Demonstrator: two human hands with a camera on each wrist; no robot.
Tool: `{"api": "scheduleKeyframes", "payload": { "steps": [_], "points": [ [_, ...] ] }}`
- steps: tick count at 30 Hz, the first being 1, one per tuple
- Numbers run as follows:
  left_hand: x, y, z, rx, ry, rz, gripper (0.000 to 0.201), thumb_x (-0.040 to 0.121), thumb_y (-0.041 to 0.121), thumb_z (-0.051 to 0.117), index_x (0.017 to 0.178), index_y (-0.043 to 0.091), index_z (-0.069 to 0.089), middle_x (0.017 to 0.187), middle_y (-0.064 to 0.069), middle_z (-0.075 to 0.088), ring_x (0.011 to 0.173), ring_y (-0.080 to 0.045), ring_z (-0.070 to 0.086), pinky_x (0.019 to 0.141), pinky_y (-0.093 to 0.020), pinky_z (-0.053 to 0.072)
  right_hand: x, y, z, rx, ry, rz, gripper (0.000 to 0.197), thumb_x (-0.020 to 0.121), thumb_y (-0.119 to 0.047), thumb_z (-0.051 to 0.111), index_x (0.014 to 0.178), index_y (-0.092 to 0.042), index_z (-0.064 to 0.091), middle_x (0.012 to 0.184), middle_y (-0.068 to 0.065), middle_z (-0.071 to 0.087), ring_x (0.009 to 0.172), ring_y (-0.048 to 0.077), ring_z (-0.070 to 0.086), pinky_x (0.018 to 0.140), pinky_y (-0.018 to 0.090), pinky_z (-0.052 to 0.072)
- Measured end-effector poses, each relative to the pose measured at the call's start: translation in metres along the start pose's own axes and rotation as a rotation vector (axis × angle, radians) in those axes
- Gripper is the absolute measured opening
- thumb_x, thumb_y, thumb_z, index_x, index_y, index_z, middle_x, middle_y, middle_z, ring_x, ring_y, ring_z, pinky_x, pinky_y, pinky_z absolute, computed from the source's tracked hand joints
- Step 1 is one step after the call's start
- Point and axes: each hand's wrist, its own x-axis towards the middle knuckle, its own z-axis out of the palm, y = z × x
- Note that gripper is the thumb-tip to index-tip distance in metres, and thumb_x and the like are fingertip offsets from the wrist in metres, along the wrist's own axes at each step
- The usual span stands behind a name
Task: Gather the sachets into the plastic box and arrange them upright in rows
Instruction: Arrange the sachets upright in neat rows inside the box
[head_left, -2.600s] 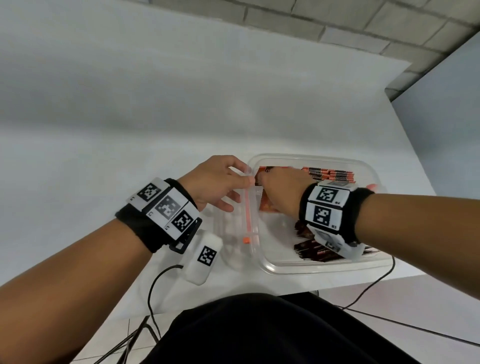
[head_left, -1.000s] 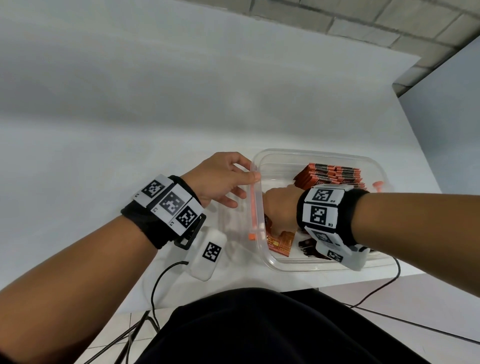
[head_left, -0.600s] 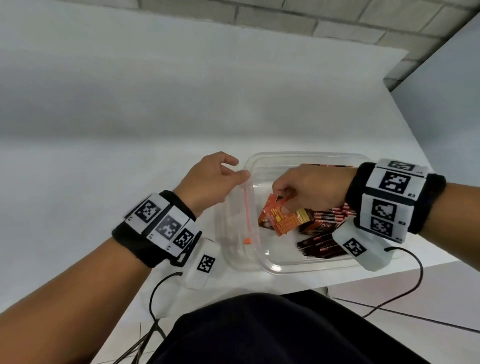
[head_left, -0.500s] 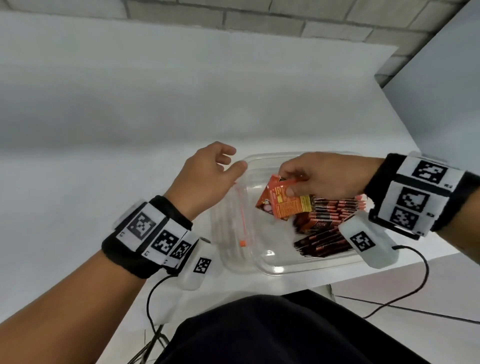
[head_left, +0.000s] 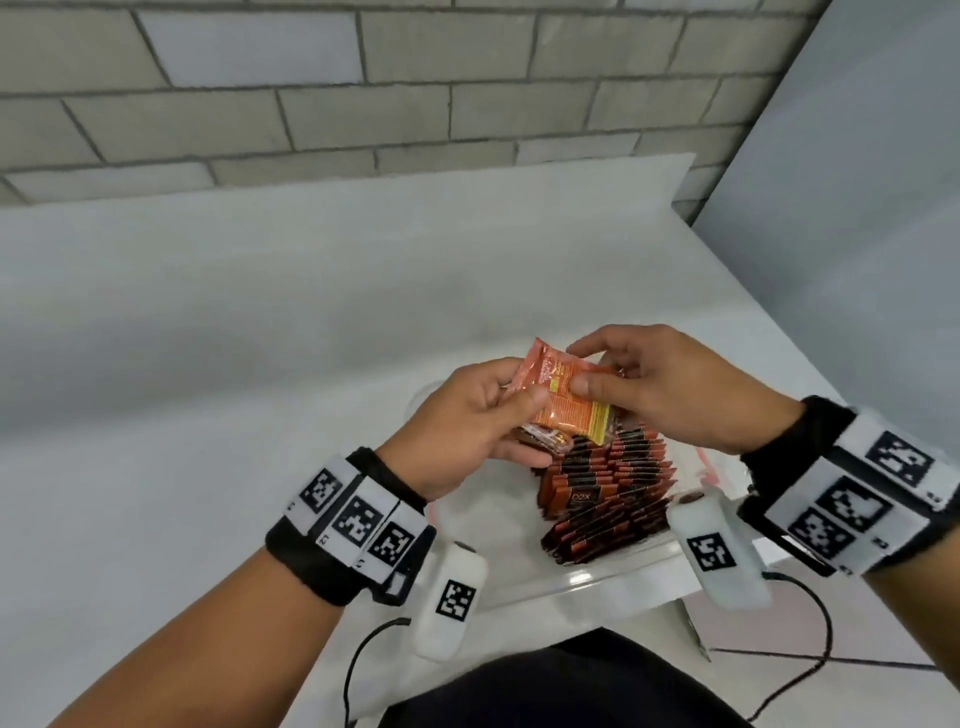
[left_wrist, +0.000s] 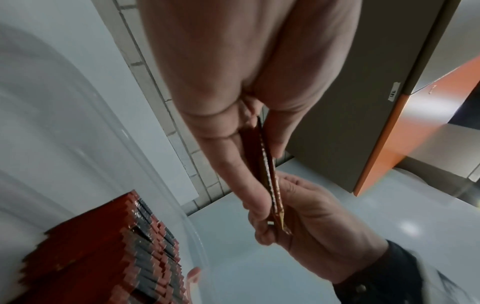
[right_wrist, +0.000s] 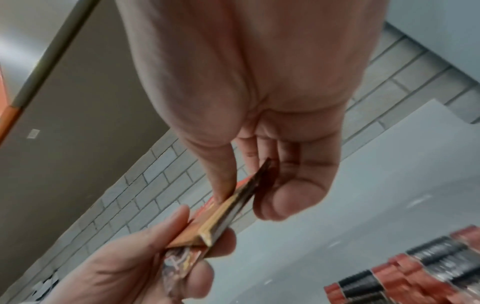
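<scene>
A few orange sachets (head_left: 563, 402) are held up over the clear plastic box (head_left: 602, 579), pinched from both sides. My left hand (head_left: 470, 421) grips their left end between thumb and fingers; my right hand (head_left: 649, 384) pinches the right end. The left wrist view shows the sachets (left_wrist: 269, 170) edge-on between my left fingers, with the right hand (left_wrist: 311, 226) below. In the right wrist view the sachets (right_wrist: 228, 214) sit between my right thumb and fingers, and the left hand (right_wrist: 145, 263) holds their far end. Rows of upright red-and-black sachets (head_left: 608, 488) fill the box's right part.
The box stands at the near edge of a white table (head_left: 208, 364), close to my body. A brick wall (head_left: 363, 88) rises behind the table and a grey panel (head_left: 857, 156) closes the right side. Cables (head_left: 363, 654) hang off the table's front.
My right hand lifted sachets out of the box. My left hand let go of the box's left rim and took hold of the sachets too.
</scene>
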Motion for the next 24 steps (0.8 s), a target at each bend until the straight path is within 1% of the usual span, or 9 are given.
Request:
{"api": "scheduleKeyframes", "payload": {
  "steps": [2, 5, 8, 10, 12, 16, 19, 21, 24],
  "points": [
    [0.002, -0.003, 0.006, -0.061, 0.039, 0.004, 0.026, 0.097, 0.012, 0.046, 0.121, 0.008, 0.056, 0.1, -0.011, 0.07, 0.087, -0.022, 0.07, 0.072, -0.032, 0.06, -0.008, 0.009, -0.001, 0.058, 0.045, 0.035, 0.015, 0.089, -0.027, 0.063, 0.1, -0.016, 0.065, 0.086, 0.003, 0.073, 0.068, 0.012, 0.069, 0.056, 0.02, 0.05],
    [0.007, -0.006, 0.015, -0.191, 0.116, 0.023, 0.023, 0.096, 0.003, 0.046, 0.115, 0.013, 0.055, 0.102, -0.008, 0.07, 0.09, -0.022, 0.069, 0.074, -0.034, 0.059, -0.015, 0.023, -0.003, 0.157, 0.123, 0.092, 0.016, 0.093, -0.028, 0.057, 0.092, -0.012, 0.057, 0.08, 0.007, 0.074, 0.065, 0.022, 0.07, 0.06, 0.032, 0.052],
    [0.012, -0.006, 0.025, -0.242, 0.136, 0.035, 0.025, 0.094, -0.003, 0.047, 0.112, 0.014, 0.053, 0.103, -0.005, 0.071, 0.093, -0.021, 0.069, 0.075, -0.032, 0.059, -0.019, 0.028, 0.001, 0.37, 0.116, 0.154, 0.016, 0.096, -0.03, 0.051, 0.095, -0.013, 0.052, 0.082, 0.01, 0.074, 0.064, 0.022, 0.069, 0.055, 0.024, 0.051],
    [0.015, -0.006, 0.034, -0.245, 0.134, 0.032, 0.021, 0.094, -0.001, 0.049, 0.108, 0.015, 0.052, 0.102, -0.006, 0.07, 0.093, -0.021, 0.069, 0.073, -0.031, 0.059, -0.02, 0.028, 0.006, 0.413, 0.138, 0.164, 0.015, 0.097, -0.029, 0.049, 0.095, -0.015, 0.052, 0.087, 0.01, 0.073, 0.068, 0.021, 0.069, 0.057, 0.024, 0.051],
    [0.017, -0.006, 0.043, -0.26, 0.136, 0.032, 0.017, 0.092, 0.004, 0.053, 0.105, 0.015, 0.053, 0.103, -0.006, 0.068, 0.091, -0.022, 0.067, 0.068, -0.03, 0.059, -0.019, 0.03, 0.009, 0.386, 0.18, 0.138, 0.016, 0.096, -0.03, 0.052, 0.091, -0.015, 0.056, 0.091, 0.007, 0.071, 0.074, 0.021, 0.067, 0.062, 0.028, 0.053],
    [0.019, -0.008, 0.055, -0.232, 0.157, 0.061, 0.029, 0.089, 0.016, 0.057, 0.118, 0.012, 0.053, 0.097, -0.003, 0.069, 0.08, -0.016, 0.064, 0.055, -0.023, 0.049, -0.023, 0.032, 0.009, 0.398, 0.24, 0.068, 0.02, 0.091, -0.03, 0.059, 0.092, -0.01, 0.06, 0.095, 0.011, 0.067, 0.078, 0.019, 0.064, 0.067, 0.031, 0.056],
    [0.02, -0.009, 0.057, -0.338, 0.142, 0.022, 0.023, 0.092, 0.012, 0.052, 0.115, 0.012, 0.057, 0.093, -0.008, 0.071, 0.076, -0.022, 0.068, 0.065, -0.03, 0.058, -0.024, 0.031, 0.004, 0.41, 0.284, -0.005, 0.008, 0.09, -0.025, 0.061, 0.098, -0.023, 0.061, 0.096, 0.005, 0.066, 0.074, 0.01, 0.063, 0.063, 0.025, 0.05],
    [0.02, -0.009, 0.056, -0.358, 0.102, 0.003, 0.024, 0.094, 0.009, 0.05, 0.117, 0.01, 0.055, 0.095, -0.015, 0.071, 0.076, -0.027, 0.07, 0.072, -0.037, 0.059, -0.023, 0.032, 0.001, 0.472, 0.24, -0.029, 0.023, 0.089, -0.017, 0.062, 0.111, -0.024, 0.058, 0.095, 0.004, 0.065, 0.07, 0.008, 0.064, 0.059, 0.021, 0.049],
    [0.022, -0.009, 0.055, -0.352, 0.097, -0.011, 0.027, 0.094, 0.01, 0.051, 0.121, 0.007, 0.05, 0.093, -0.018, 0.071, 0.069, -0.026, 0.071, 0.065, -0.036, 0.06, -0.021, 0.033, -0.006, 0.47, 0.211, -0.075, 0.026, 0.085, -0.007, 0.066, 0.107, -0.02, 0.06, 0.089, 0.003, 0.066, 0.069, 0.014, 0.063, 0.06, 0.025, 0.05]
  ]
}}
